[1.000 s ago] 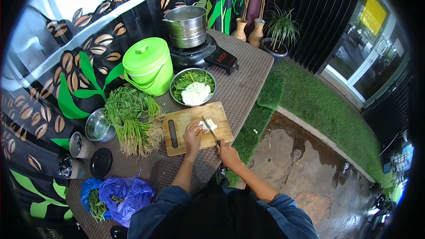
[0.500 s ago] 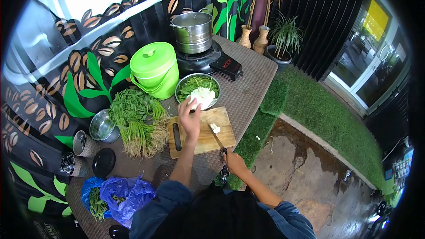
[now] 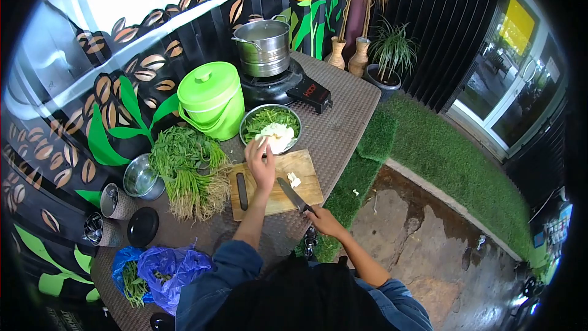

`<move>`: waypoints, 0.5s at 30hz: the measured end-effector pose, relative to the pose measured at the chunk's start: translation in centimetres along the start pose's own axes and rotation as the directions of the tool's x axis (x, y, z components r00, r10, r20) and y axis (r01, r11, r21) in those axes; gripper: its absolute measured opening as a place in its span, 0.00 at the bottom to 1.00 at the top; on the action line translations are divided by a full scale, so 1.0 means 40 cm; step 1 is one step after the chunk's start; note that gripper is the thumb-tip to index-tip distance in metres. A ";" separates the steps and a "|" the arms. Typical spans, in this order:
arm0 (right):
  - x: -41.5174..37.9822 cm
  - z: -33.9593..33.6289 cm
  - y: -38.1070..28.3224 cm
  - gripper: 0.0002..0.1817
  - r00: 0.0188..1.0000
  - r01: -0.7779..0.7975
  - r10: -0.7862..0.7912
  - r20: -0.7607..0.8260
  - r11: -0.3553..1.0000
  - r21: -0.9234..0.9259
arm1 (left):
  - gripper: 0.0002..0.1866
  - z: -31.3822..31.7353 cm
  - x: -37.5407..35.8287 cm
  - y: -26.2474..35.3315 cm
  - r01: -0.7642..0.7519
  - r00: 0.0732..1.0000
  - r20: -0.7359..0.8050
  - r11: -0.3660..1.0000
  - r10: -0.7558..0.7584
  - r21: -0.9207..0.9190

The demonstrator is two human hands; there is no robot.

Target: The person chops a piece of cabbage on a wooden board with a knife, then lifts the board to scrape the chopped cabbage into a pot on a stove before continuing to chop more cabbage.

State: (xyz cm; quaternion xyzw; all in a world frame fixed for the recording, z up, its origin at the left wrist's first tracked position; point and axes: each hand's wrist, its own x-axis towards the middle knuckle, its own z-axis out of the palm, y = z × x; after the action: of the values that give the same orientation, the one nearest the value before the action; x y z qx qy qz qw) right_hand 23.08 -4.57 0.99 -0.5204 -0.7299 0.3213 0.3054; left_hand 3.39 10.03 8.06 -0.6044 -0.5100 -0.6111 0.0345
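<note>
A wooden cutting board (image 3: 269, 202) lies near the table's front edge with small white pieces (image 3: 294, 179) on it. My right hand (image 3: 323, 220) is closed round the handle of a knife (image 3: 291, 192), whose blade lies over the board and points up and left. Beyond the board, a metal bowl (image 3: 299, 124) holds cut greens (image 3: 262, 124) and a heap of white pieces (image 3: 277, 138). My left hand (image 3: 261, 167) is at the bowl's near edge, against the white heap, fingers bent; what its fingertips hold, if anything, is too small to tell.
Left of the board lie leafy greens with roots (image 3: 190, 171). Around them stand a metal bowl (image 3: 142, 178), a green lidded bucket (image 3: 211, 101), cutlery holders (image 3: 116, 201) and blue bags (image 3: 165, 276). A pot (image 3: 264, 49) sits on a black stove (image 3: 275, 89) behind.
The knife has shifted left and its blade now lies flatter, away from the white pieces on the board. My left hand has barely moved at the bowl.
</note>
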 end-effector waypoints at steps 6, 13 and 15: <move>-0.010 -0.103 -0.101 0.17 0.931 -0.365 0.316 0.184 0.798 0.479 | 0.09 -0.037 -0.195 -0.035 0.347 0.937 0.076 0.935 -0.342 -0.076; -0.015 -0.102 -0.060 0.18 0.921 -0.342 0.388 0.037 0.761 0.552 | 0.13 0.019 -0.220 0.006 0.237 0.888 0.387 0.969 -0.247 0.075; -0.024 -0.096 -0.069 0.19 0.898 -0.369 0.438 0.026 0.721 0.586 | 0.13 0.038 -0.217 0.015 0.232 0.855 0.447 0.965 -0.264 0.125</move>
State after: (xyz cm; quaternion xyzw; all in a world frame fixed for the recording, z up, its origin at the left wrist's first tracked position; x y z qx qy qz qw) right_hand 24.78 -5.61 5.37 -0.5669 -0.4476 0.5555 0.4120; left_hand 7.18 5.77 1.32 -0.6593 -0.5972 -0.4327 -0.1459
